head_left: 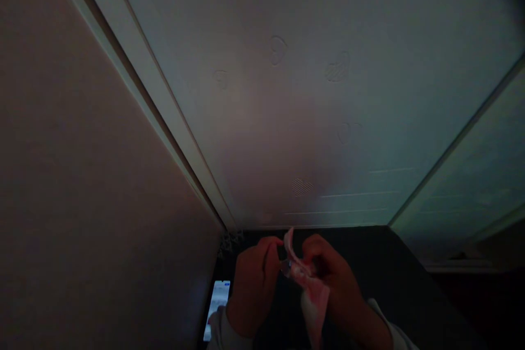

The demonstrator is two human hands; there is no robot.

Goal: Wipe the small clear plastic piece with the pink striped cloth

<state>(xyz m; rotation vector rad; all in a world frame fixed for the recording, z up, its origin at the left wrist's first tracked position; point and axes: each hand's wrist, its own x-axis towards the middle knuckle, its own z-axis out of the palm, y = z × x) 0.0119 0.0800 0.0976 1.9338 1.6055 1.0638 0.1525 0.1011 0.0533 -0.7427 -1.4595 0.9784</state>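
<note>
In the dim head view, my right hand [334,276] is closed on a thin pink cloth [318,298]. One end of the cloth sticks up between my hands, and the rest hangs down below my fingers. My left hand [254,279] is curled shut just to the left, its fingertips close to the cloth. Between the two hands shows a small shiny, see-through thing [286,268], partly covered by the cloth. It seems to be in my left fingers, but its kind cannot be made out.
A lit phone [217,306] lies on the dark surface [369,262] beside my left wrist. Straight ahead rises a pale panel [262,120] with embossed hearts and lines. A plain wall [102,175] stands close on the left, and another pale panel [471,186] is on the right.
</note>
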